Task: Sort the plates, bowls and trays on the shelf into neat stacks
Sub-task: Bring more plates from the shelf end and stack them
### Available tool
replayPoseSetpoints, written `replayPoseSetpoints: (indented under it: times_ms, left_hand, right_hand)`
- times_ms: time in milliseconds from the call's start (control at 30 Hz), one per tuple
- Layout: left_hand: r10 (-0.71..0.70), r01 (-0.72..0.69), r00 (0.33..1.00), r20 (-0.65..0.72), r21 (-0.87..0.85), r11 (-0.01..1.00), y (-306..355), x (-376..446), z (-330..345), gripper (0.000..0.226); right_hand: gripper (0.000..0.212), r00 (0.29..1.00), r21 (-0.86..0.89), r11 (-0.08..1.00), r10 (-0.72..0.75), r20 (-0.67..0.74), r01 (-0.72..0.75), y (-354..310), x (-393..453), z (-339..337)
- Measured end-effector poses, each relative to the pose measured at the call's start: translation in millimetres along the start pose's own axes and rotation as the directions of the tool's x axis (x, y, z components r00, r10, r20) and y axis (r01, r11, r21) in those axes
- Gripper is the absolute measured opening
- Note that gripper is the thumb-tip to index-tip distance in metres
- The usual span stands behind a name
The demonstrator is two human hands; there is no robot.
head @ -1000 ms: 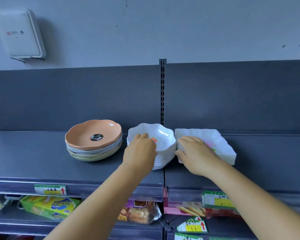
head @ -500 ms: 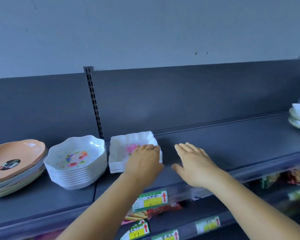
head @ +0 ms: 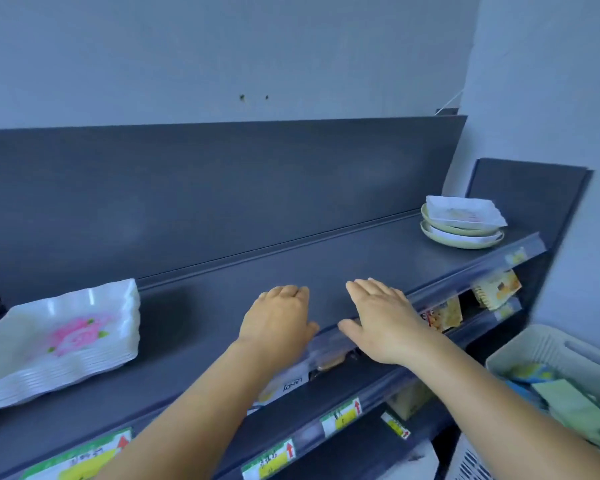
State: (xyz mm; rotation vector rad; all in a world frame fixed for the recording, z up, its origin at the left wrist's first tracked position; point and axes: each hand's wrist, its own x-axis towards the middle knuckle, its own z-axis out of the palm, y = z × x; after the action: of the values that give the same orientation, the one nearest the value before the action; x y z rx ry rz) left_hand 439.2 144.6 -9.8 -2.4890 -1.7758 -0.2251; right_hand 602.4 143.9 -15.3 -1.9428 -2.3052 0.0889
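Observation:
A stack of white square trays (head: 59, 341) with a pink flower print sits at the left of the dark shelf (head: 326, 258). At the shelf's far right end stands a small mixed pile (head: 463, 225): a white square tray on top of pale green and white round plates. My left hand (head: 279, 318) hovers over the shelf's front edge with its fingers curled under and nothing in it. My right hand (head: 381, 318) is beside it, flat, fingers spread, empty. Both hands are between the two piles, touching neither.
Below the top shelf are lower shelves with price tags (head: 272, 460) and snack packets (head: 496, 289). A pale plastic basket (head: 548, 348) holding packets stands at the lower right. A wall corner closes the right side.
The view has swung right: the round plates and the bowl stack have left the frame, and the mixed pile at the far right has come fully into view. Both hands moved right, away from the tray stack.

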Motion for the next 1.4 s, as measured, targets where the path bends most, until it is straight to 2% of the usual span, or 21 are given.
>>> replayPoseSetpoints:
  times_ms: [333,700,867,1067,1233,1400]
  left_hand:
    - [0.14,-0.138,0.989,0.043,-0.045,0.989,71.7,78.5,13.6,0.051]
    - [0.295,-0.294,0.955,0.001,-0.081,0.952,104.9,199.9,24.9,0.054]
    - [0.352,-0.348,0.936,0.012,-0.115,0.93,116.9,247.0,33.0,0.05]
    - [0.371,-0.365,0.929,0.022,-0.128,0.922,136.3,299.9,42.9,0.052]
    - [0.37,-0.368,0.929,0.004,-0.102,0.924,156.8,345.0,53.3,0.056]
    - [0.326,-0.326,0.945,-0.018,-0.138,0.935,180.2,387.9,61.7,0.041]
  right_hand:
    - [0.07,0.986,0.002,0.986,0.168,0.006,-0.168,104.2,15.2,-8.5]
    - [0.07,0.935,-0.007,0.937,0.347,-0.069,-0.348,180.2,74.0,-23.5]
    - [0.062,0.904,0.025,0.91,0.414,-0.111,-0.414,206.9,95.4,-29.1]
    - [0.067,0.866,0.043,0.871,0.492,-0.096,-0.49,255.5,117.7,-27.8]
    - [0.051,0.848,0.07,0.859,0.512,-0.136,-0.508,302.2,141.0,-34.4]
    - [0.058,0.819,0.143,0.832,0.553,-0.152,-0.536,350.3,165.6,-37.6]
